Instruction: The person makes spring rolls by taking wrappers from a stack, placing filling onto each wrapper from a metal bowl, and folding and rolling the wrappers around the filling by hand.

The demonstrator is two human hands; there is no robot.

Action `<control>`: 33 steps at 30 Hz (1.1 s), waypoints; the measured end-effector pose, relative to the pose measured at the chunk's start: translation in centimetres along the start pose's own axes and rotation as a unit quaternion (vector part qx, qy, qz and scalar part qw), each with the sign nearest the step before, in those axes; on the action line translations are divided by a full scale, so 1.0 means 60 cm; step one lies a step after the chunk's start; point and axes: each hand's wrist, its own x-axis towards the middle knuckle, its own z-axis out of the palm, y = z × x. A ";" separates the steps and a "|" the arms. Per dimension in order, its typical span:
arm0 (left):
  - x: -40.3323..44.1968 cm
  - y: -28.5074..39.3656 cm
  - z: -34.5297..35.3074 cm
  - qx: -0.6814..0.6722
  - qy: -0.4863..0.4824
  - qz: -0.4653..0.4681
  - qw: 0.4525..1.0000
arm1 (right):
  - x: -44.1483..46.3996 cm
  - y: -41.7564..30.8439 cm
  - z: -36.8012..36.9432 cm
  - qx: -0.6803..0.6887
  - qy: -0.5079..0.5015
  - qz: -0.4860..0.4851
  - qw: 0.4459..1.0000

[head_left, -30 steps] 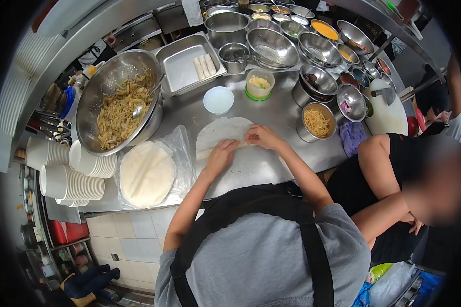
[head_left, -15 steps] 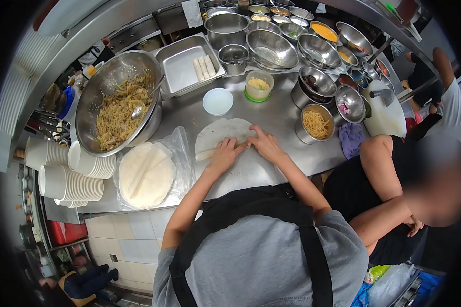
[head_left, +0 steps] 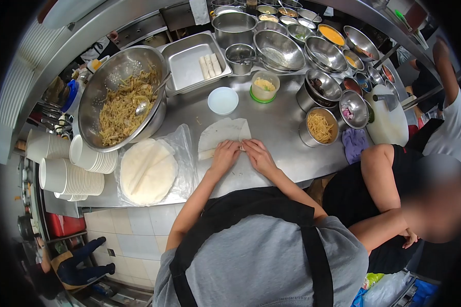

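A thin round spring roll wrapper point(head_left: 221, 132) lies on the steel counter, its near edge rolled over and its right side folded inward. My left hand point(head_left: 224, 155) is closed over the rolled near edge, fingers bent. My right hand point(head_left: 259, 155) pinches the right end of that edge, close beside the left fingertips. What filling lies inside is hidden by my fingers. To the left, a stack of pale wrappers point(head_left: 147, 176) rests on a clear plastic bag point(head_left: 185, 171). Beyond the wrapper stand a small pale bowl point(head_left: 223, 101) and a green-based tub point(head_left: 264, 88) of yellowish crumbs.
A large steel bowl point(head_left: 89, 102) of shredded filling with a spoon stands at left, near stacked paper bowls point(head_left: 71, 176). A steel tray point(head_left: 182, 56) holds several finished rolls point(head_left: 210, 66). Right are a pot of yellow strips point(head_left: 320, 128), a purple cloth point(head_left: 354, 145) and a seated person point(head_left: 379, 179).
My right hand has drawn in and down, its fingers now closed on the edge. The wrapper's right side has been folded inward. The view has shifted slightly.
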 end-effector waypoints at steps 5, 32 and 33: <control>-0.048 -0.006 -0.045 0.049 0.098 0.018 0.994 | 0.001 -0.008 -0.013 -0.049 -0.032 -0.006 0.998; -0.102 -0.026 -0.034 0.011 0.192 -0.102 0.976 | 0.002 -0.002 -0.012 -0.068 -0.037 -0.004 0.997; -0.099 -0.019 -0.036 -0.014 0.183 -0.111 0.977 | 0.006 -0.001 -0.011 -0.063 -0.035 -0.005 0.997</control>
